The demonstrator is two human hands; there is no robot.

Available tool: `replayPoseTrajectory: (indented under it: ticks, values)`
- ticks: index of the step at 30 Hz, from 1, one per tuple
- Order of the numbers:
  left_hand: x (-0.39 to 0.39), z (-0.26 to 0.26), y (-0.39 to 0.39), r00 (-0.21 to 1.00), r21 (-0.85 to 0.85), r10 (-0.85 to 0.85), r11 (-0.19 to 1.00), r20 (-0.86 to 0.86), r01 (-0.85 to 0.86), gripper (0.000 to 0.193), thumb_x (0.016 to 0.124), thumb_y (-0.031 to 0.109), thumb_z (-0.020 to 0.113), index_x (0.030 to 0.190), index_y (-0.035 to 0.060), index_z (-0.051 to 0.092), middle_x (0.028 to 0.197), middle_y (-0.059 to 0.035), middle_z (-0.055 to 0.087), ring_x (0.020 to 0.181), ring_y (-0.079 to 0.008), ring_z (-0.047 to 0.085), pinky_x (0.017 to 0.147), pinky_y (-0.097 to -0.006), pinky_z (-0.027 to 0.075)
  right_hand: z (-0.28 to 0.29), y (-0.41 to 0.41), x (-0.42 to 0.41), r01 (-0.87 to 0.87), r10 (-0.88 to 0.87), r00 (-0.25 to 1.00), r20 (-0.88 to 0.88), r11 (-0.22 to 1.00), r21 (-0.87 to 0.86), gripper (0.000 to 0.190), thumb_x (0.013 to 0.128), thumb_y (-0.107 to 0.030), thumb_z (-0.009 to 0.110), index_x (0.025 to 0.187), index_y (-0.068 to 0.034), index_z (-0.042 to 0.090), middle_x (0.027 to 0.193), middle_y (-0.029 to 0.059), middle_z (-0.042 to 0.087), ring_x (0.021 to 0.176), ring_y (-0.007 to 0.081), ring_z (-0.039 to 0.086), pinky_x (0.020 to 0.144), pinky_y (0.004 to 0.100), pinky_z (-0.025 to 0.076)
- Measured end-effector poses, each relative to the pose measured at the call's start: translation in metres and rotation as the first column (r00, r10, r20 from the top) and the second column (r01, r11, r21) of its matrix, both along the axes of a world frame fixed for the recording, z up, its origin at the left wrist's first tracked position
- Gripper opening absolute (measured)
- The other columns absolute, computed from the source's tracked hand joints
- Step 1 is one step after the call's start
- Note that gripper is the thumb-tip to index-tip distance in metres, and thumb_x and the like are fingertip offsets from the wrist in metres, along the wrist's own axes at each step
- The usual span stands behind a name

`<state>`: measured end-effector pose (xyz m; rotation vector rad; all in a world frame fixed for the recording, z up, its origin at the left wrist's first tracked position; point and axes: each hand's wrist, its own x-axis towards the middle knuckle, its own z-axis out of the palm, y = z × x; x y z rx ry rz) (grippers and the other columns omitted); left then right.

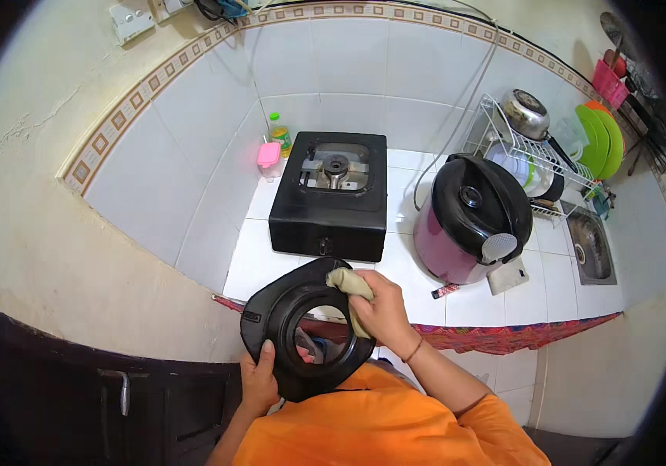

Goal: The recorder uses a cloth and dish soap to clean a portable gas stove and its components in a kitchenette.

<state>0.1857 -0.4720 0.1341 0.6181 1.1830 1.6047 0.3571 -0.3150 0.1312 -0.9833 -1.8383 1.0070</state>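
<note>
Before my body, my left hand [259,373] grips the lower left edge of a black ring-shaped stove top plate [283,303], its thumb on the upper face. My right hand [384,306] holds a pale yellowish cloth [350,283] against the plate's upper right edge. Through the plate's round middle hole, things below the counter are visible. Just beyond the plate, a black single-burner gas stove [327,218] stands on the white tiled counter [403,291], its burner [335,166] exposed in a rectangular opening.
A purple rice cooker [443,244] with a black lid is right of the stove, near a lighter [445,290]. Farther right are a white dish rack [542,156] and a metal sink [592,247]. A pink-lidded container [269,156] and a bottle [280,135] stand behind the stove's left side.
</note>
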Motion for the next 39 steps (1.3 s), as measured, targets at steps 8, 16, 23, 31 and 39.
replayPoseTrajectory:
  ticks: [8, 16, 23, 31, 39]
  values:
    - [-0.009, -0.018, -0.008, 0.989, -0.059, 0.134, 0.990, 0.055, -0.130, 0.036, 0.101, 0.028, 0.043, 0.101, -0.0055, 0.057, 0.082, -0.0164, 0.066, 0.068, -0.0240, 0.066, 0.066, -0.0373, 0.058, -0.015, -0.013, 0.006, -0.170, 0.152, 0.979, 0.136, 0.976, 0.138, 0.039, 0.074, 0.000, 0.059, 0.113, -0.002, 0.056, 0.108, 0.0175, 0.060, 0.101, 0.0367, 0.058, 0.088, 0.0386, 0.047]
    - [-0.016, -0.015, -0.006, 0.949, -0.169, 0.248, 0.961, 0.192, -0.217, 0.042, 0.101, 0.034, 0.042, 0.101, -0.0046, 0.058, 0.079, -0.0146, 0.064, 0.069, -0.0237, 0.066, 0.066, -0.0365, 0.058, -0.030, -0.043, 0.029, -0.196, 0.212, 0.977, -0.012, 0.877, -0.438, 0.029, 0.079, 0.001, 0.056, 0.108, 0.000, 0.061, 0.097, 0.0069, 0.066, 0.087, 0.0142, 0.063, 0.077, 0.0273, 0.050]
    - [-0.028, 0.012, 0.023, 0.907, -0.013, 0.262, 0.962, 0.330, -0.273, 0.059, 0.100, 0.049, 0.035, 0.092, -0.0042, 0.060, 0.077, -0.0146, 0.063, 0.071, -0.0260, 0.064, 0.072, -0.0389, 0.056, -0.007, -0.030, 0.010, -0.178, 0.140, 0.982, 0.127, 0.912, 0.371, 0.036, 0.073, 0.001, 0.063, 0.109, -0.001, 0.058, 0.108, 0.0121, 0.062, 0.101, 0.0288, 0.059, 0.089, 0.0379, 0.046]
    - [-0.022, 0.032, 0.043, 0.949, 0.285, 0.247, 0.911, 0.198, -0.297, 0.061, 0.100, 0.049, 0.033, 0.094, -0.0055, 0.058, 0.081, -0.0151, 0.063, 0.073, -0.0259, 0.065, 0.073, -0.0400, 0.056, 0.005, -0.076, -0.023, -0.474, 0.442, 0.879, 0.178, 0.774, 0.420, 0.041, 0.066, -0.002, 0.064, 0.107, -0.004, 0.060, 0.106, 0.0113, 0.059, 0.103, 0.0321, 0.054, 0.092, 0.0422, 0.041]
    - [-0.026, 0.041, 0.036, 0.976, 0.407, 0.077, 0.900, 0.205, -0.156, 0.055, 0.102, 0.041, 0.031, 0.100, -0.0076, 0.056, 0.087, -0.0170, 0.064, 0.078, -0.0249, 0.064, 0.075, -0.0385, 0.055, 0.016, -0.017, 0.006, -0.251, 0.108, 0.952, 0.287, 0.811, 0.528, 0.040, 0.061, 0.000, 0.068, 0.099, -0.007, 0.061, 0.101, 0.0105, 0.059, 0.097, 0.0317, 0.055, 0.085, 0.0414, 0.042]
